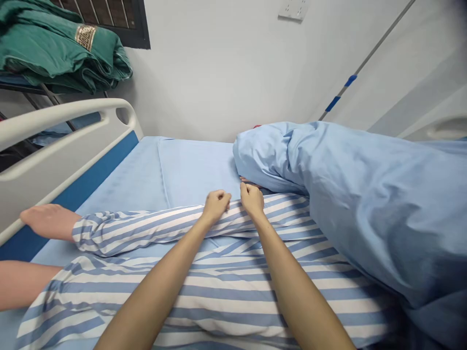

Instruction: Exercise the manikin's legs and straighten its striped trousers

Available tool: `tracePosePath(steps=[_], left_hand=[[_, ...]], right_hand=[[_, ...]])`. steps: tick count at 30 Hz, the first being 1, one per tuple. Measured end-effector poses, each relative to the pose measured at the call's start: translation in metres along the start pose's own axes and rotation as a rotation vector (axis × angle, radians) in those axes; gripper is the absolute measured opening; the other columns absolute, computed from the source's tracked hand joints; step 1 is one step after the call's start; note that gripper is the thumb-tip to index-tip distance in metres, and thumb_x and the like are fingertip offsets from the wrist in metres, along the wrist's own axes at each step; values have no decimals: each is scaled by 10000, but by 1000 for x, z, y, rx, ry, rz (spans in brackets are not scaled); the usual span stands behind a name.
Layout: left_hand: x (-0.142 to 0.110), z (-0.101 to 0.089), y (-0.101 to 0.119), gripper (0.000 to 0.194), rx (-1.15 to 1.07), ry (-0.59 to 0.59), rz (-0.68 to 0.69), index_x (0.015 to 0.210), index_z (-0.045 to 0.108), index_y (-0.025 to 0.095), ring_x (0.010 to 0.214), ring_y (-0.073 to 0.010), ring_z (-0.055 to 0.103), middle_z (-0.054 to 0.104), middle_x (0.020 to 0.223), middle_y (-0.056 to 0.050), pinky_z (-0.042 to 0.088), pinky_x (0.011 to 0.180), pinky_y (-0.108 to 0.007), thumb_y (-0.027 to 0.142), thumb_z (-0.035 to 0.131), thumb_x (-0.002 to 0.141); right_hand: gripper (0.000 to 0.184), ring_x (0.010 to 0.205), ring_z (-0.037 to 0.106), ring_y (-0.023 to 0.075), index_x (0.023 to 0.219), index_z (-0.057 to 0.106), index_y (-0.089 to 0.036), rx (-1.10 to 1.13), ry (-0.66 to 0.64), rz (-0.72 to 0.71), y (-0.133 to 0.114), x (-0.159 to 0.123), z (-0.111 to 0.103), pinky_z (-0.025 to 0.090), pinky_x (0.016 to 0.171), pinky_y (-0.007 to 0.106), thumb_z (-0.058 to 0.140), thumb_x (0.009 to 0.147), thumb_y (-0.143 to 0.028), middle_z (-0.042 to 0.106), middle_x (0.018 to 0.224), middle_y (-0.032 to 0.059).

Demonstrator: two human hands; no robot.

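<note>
The left hand and right hand pinch a striped pyjama trouser leg in curled fingers. The leg lies on a blue-sheeted hospital bed, between a white bed rail and a bunched blue quilt.

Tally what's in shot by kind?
Hands: 2 (left hand, right hand)
Blue-and-white striped trousers: 1 pair
Bare foot: 1
Blue quilt: 1
Blue bed sheet: 1
White bed rail: 1
Folded green cloth: 1
Wall socket plate: 1
Total: 9
</note>
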State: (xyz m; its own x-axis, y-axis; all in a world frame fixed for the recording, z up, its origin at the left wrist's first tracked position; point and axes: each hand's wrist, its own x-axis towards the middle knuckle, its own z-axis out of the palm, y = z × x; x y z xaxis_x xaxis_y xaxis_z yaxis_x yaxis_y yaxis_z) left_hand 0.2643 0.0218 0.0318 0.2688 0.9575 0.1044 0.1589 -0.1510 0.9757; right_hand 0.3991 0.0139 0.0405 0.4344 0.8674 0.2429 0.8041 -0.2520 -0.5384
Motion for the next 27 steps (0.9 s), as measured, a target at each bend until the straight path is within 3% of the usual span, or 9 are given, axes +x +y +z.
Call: tracePosePath(steps=[2, 7, 10, 12, 14, 18, 21, 24, 27], left_hand=[[-8, -43, -6, 285, -7, 106, -32, 477, 463, 187, 465, -89, 429, 476, 440, 38, 342, 528, -223, 312, 461, 732], [-46, -178, -32, 303, 245, 460, -45, 447, 427, 193, 479, -93, 396, 424, 427, 47, 321, 538, -226, 309, 465, 724], [-70, -226, -51, 290, 434, 521, -87, 479, 408, 197, 499, -99, 388, 380, 445, 57, 288, 526, -224, 334, 448, 732], [-78, -234, -59, 296, 540, 475, -83, 497, 393, 197, 516, -100, 386, 364, 466, 57, 267, 534, -225, 349, 435, 747], [-80, -232, -62, 319, 609, 472, -76, 510, 377, 197, 527, -104, 379, 361, 483, 50, 247, 542, -235, 365, 401, 781], [-76, -227, -64, 374, 604, 538, -56, 543, 376, 204, 538, -118, 370, 393, 508, 31, 234, 552, -259, 410, 306, 847], [-76, -237, -64, 389, 390, 498, -19, 546, 382, 207, 533, -120, 379, 408, 509, 25, 269, 545, -260, 429, 291, 852], [-74, -245, -57, 392, 104, 439, -56, 515, 351, 212, 468, -102, 334, 363, 454, 39, 275, 497, -252, 448, 339, 828], [-69, -242, -49, 405, -91, 434, -53, 482, 291, 218, 411, -79, 277, 286, 407, 60, 251, 454, -240, 436, 378, 813]], right_hand=[[485, 600, 473, 151, 677, 650, -150, -25, -40, -7, -2, 1, -1, 216, 547, 267, 309, 892, -419, 623, 668, 88], [472, 713, 564, 199, 802, 687, -162, -186, -86, 17, -8, -3, 2, 275, 589, 271, 308, 892, -428, 659, 797, 129], [430, 751, 582, 219, 857, 688, -159, -300, -106, 42, -19, -8, 8, 307, 628, 282, 325, 884, -387, 660, 843, 150], [388, 724, 573, 206, 827, 683, -145, -309, -132, 25, -38, -15, 17, 311, 631, 279, 351, 868, -342, 654, 812, 147], [359, 650, 534, 171, 726, 660, -140, -186, -170, -81, -72, -30, 31, 297, 602, 263, 363, 851, -296, 632, 714, 108], [389, 516, 390, 103, 516, 501, -165, 386, -327, -428, -166, -83, 79, 249, 520, 233, 348, 848, -295, 460, 504, -11], [418, 505, 369, 88, 492, 440, -171, 702, -454, -520, -220, -114, 117, 260, 511, 216, 365, 847, -379, 396, 480, -38], [402, 484, 358, 80, 483, 430, -172, 858, -624, -447, -233, -119, 142, 273, 505, 208, 385, 822, -383, 380, 466, -48], [393, 436, 305, 75, 453, 371, -185, 931, -689, -273, -225, -109, 146, 265, 481, 217, 403, 795, -375, 330, 423, -59]])
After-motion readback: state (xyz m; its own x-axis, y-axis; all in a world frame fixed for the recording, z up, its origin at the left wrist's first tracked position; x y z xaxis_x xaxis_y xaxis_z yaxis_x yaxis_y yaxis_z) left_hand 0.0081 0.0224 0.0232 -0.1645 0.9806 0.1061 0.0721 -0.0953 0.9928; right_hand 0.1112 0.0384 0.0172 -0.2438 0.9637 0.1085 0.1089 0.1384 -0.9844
